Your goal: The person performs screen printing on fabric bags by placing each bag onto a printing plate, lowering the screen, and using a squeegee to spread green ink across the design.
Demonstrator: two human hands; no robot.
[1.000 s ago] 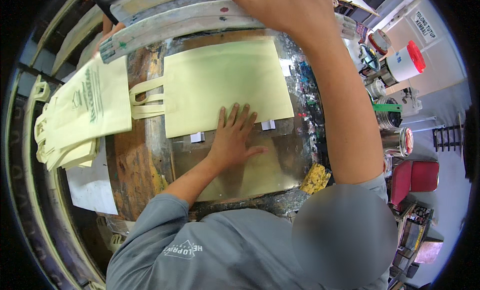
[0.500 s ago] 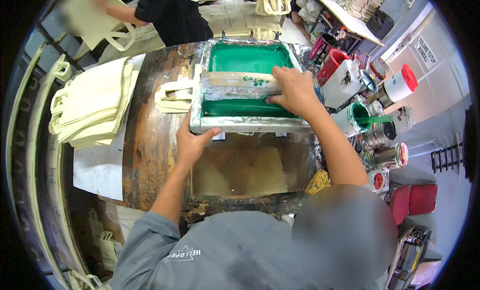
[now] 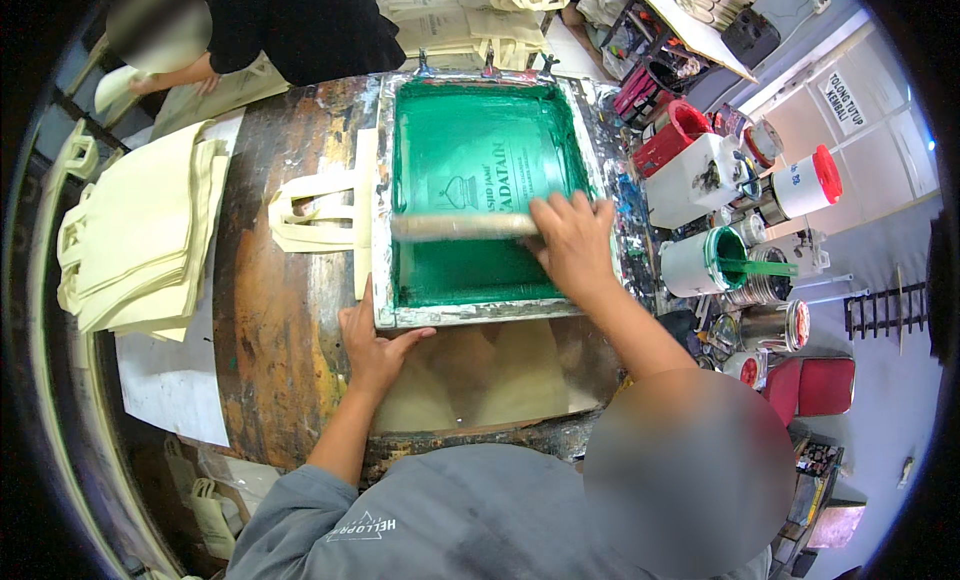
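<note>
A wooden squeegee [image 3: 465, 227] lies across the green ink in a screen printing frame [image 3: 478, 315]. My right hand [image 3: 577, 242] is closed round the squeegee's right end, with some fingers hidden behind it. A printed design shows through the mesh [image 3: 480, 140] beyond the blade. At the frame's near left corner rests my left hand [image 3: 372, 350], thumb and forefinger spread along the two sides; its other fingers are partly hidden. From under the frame's left side stick out the handles of a cream cloth bag [image 3: 315, 215].
On the left lies a stack of cream bags [image 3: 140, 235]. Paint tubs crowd the right, including a white bucket [image 3: 695, 263] with green ink and a red tub [image 3: 675, 135]. Clamps [image 3: 488, 62] hold the frame's far side. Beyond stands a co-worker [image 3: 300, 30].
The squeegee has come toward me across the mesh and stands more on edge, baring the design behind it. My left hand stays at the corner. The co-worker's raised bag has moved away.
</note>
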